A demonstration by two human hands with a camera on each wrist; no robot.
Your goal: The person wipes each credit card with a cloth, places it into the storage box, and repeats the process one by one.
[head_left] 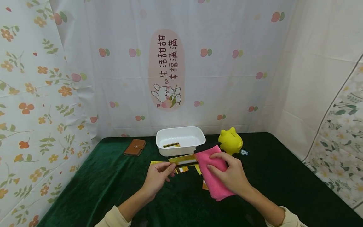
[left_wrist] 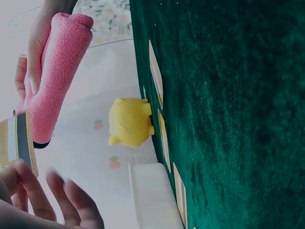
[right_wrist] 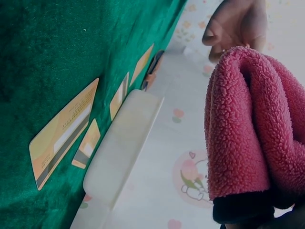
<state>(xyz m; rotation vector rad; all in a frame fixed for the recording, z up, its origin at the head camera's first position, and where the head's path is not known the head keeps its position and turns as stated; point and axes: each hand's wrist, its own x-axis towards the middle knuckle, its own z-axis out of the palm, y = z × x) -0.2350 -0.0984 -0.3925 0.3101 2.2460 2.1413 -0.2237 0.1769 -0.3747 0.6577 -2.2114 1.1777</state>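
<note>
My left hand point(head_left: 155, 179) pinches the left end of a gold bank card point(head_left: 184, 160) with a black stripe, between thumb and fingertips. In my right hand point(head_left: 233, 173) is a folded pink fleecy cloth point(head_left: 211, 171) with a black edge, gripped with the thumb on the near side. The cloth overlaps the card's right end in the head view. From the left wrist, the card point(left_wrist: 23, 138) shows its stripe side, close beside the cloth point(left_wrist: 62, 71). The right wrist view is largely filled by the cloth point(right_wrist: 243, 133); that card is hidden there.
Several cards point(right_wrist: 64, 133) lie on the green tablecloth point(head_left: 113, 183) below my hands. Behind them stands a white bin point(head_left: 181, 152) with a card point(head_left: 171, 145) inside. A brown wallet point(head_left: 135, 147) lies left; a yellow piggy bank point(head_left: 231, 141) and a chip point(head_left: 244, 152) are right.
</note>
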